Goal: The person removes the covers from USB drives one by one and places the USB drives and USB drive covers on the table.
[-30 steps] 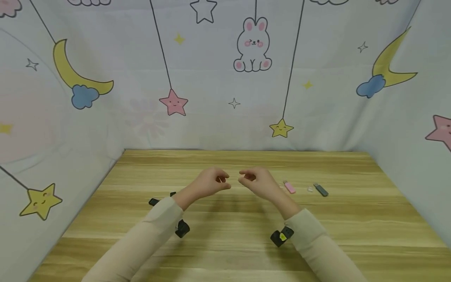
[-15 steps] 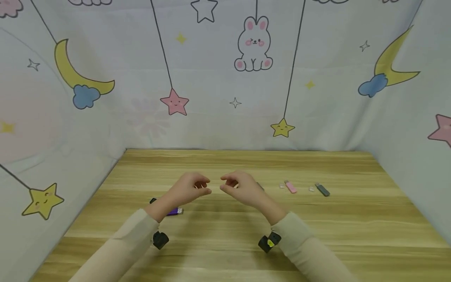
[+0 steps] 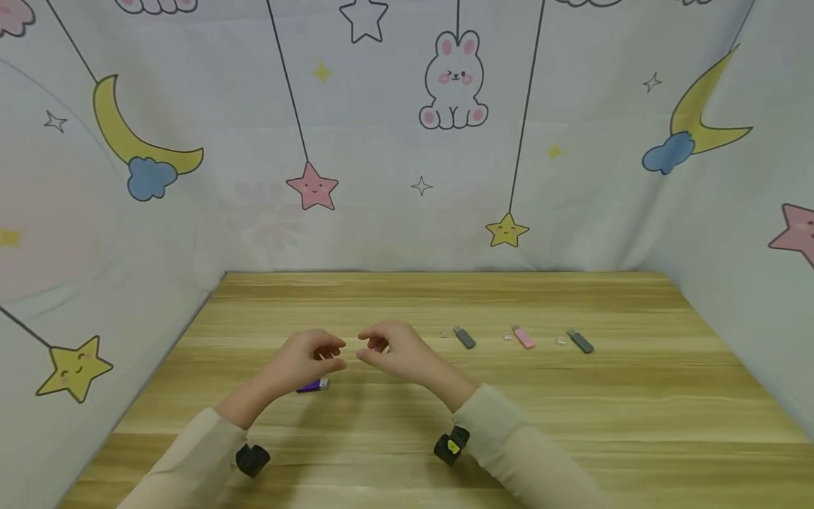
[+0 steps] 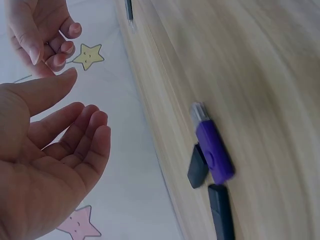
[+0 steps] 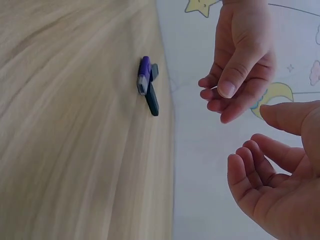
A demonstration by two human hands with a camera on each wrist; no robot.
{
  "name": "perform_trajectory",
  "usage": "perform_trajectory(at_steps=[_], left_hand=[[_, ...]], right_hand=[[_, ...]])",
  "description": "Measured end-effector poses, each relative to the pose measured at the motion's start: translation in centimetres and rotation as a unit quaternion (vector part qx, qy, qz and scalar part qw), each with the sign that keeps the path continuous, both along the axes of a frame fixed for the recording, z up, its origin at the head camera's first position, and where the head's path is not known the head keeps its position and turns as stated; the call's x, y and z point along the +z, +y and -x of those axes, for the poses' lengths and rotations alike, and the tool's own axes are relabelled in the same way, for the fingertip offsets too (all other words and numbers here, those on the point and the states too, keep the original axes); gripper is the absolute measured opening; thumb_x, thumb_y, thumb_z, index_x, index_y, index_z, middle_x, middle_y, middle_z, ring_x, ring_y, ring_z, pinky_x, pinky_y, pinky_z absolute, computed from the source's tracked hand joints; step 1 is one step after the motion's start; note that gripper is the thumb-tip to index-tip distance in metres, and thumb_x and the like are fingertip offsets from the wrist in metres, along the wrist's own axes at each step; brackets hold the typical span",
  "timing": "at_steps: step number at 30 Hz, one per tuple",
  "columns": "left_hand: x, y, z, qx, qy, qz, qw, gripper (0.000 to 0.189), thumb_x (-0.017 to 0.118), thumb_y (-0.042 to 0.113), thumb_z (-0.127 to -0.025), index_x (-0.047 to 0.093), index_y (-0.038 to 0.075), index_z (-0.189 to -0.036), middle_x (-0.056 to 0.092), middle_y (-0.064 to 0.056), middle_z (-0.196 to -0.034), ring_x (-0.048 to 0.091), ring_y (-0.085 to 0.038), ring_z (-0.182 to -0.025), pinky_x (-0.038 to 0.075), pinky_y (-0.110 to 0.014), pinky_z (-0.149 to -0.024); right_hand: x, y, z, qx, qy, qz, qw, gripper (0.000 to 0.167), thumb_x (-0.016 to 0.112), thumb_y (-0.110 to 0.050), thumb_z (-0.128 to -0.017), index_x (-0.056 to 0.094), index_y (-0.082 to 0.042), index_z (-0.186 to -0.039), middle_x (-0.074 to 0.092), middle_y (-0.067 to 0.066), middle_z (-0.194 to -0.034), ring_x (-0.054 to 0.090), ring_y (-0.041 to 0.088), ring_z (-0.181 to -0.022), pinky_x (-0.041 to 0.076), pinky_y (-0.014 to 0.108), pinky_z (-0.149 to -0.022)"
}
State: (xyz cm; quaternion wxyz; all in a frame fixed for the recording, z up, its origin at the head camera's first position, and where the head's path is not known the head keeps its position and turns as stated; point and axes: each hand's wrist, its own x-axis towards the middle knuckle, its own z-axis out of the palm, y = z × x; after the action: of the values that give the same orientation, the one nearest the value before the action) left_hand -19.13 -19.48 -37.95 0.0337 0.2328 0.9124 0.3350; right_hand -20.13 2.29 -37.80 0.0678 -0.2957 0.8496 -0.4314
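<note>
My left hand (image 3: 305, 362) hovers over the left-middle of the table, fingers loosely curved and nothing in them. Facing it, fingertips a short gap away, my right hand (image 3: 397, 351) is likewise bent and holds nothing. Below the left hand lies a purple USB flash drive (image 3: 311, 386), its metal plug pointing right. The left wrist view shows the purple drive (image 4: 214, 150) beside a short dark piece (image 4: 197, 167), with a longer dark stick (image 4: 221, 212) by its end. In the head view the left hand and forearm hide these dark pieces.
Right of the hands, a row lies on the wooden table (image 3: 407, 452): a grey USB drive (image 3: 465, 338), a pink USB drive (image 3: 524, 338) and another grey drive (image 3: 581, 342). Small clear caps (image 3: 560, 341) lie beside them. A printed cloth (image 3: 381, 141) hangs behind and at both sides.
Both hands have moved left and slightly toward the body, keeping their curved pose. The nearer grey drive and its cap have come into sight, and the purple drive is now below the left hand.
</note>
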Motion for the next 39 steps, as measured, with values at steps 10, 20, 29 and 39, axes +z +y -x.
perform_trajectory(at_steps=[10,20,29,39], left_hand=[[-0.3,-2.4,-1.3,0.016,-0.03,-0.009,0.9994,0.033,0.07,0.01,-0.087,0.064,-0.009,-0.114,0.066,-0.013,-0.099,0.061,-0.019,-0.088,0.054,-0.037,-0.076],[-1.2,-3.6,-1.7,0.038,-0.072,-0.02,0.9965,0.035,0.072,0.009,-0.086,0.063,-0.009,-0.115,0.066,-0.014,-0.102,0.061,-0.02,-0.089,0.052,-0.034,-0.074],[-2.2,-4.0,-1.5,0.041,-0.082,-0.035,0.9952,0.036,0.074,0.004,-0.082,0.063,-0.012,-0.112,0.065,-0.02,-0.105,0.062,-0.024,-0.09,0.053,-0.036,-0.075],[-2.9,-4.5,-1.2,0.036,-0.069,-0.017,0.9968,0.034,0.075,0.0,-0.079,0.064,-0.013,-0.109,0.067,-0.016,-0.097,0.064,-0.026,-0.087,0.055,-0.037,-0.074]], right_hand=[[-1.1,-2.5,0.0,0.008,-0.02,-0.007,0.9997,0.034,0.067,-0.019,-0.091,0.065,0.001,-0.119,0.059,0.003,-0.094,0.053,0.01,-0.083,0.046,0.019,-0.071],[-2.5,-4.2,0.3,-0.008,-0.052,-0.014,0.9985,0.033,0.068,-0.018,-0.091,0.065,0.0,-0.118,0.06,0.002,-0.095,0.052,0.009,-0.083,0.045,0.02,-0.073],[-4.1,-5.2,0.8,-0.023,-0.072,0.0,0.9971,0.031,0.07,-0.017,-0.088,0.067,0.001,-0.114,0.062,0.003,-0.093,0.055,0.009,-0.084,0.046,0.021,-0.075],[-5.7,-6.4,0.9,-0.026,-0.088,-0.013,0.9957,0.034,0.073,-0.02,-0.085,0.068,-0.002,-0.113,0.062,-0.002,-0.088,0.053,0.005,-0.078,0.046,0.019,-0.071]])
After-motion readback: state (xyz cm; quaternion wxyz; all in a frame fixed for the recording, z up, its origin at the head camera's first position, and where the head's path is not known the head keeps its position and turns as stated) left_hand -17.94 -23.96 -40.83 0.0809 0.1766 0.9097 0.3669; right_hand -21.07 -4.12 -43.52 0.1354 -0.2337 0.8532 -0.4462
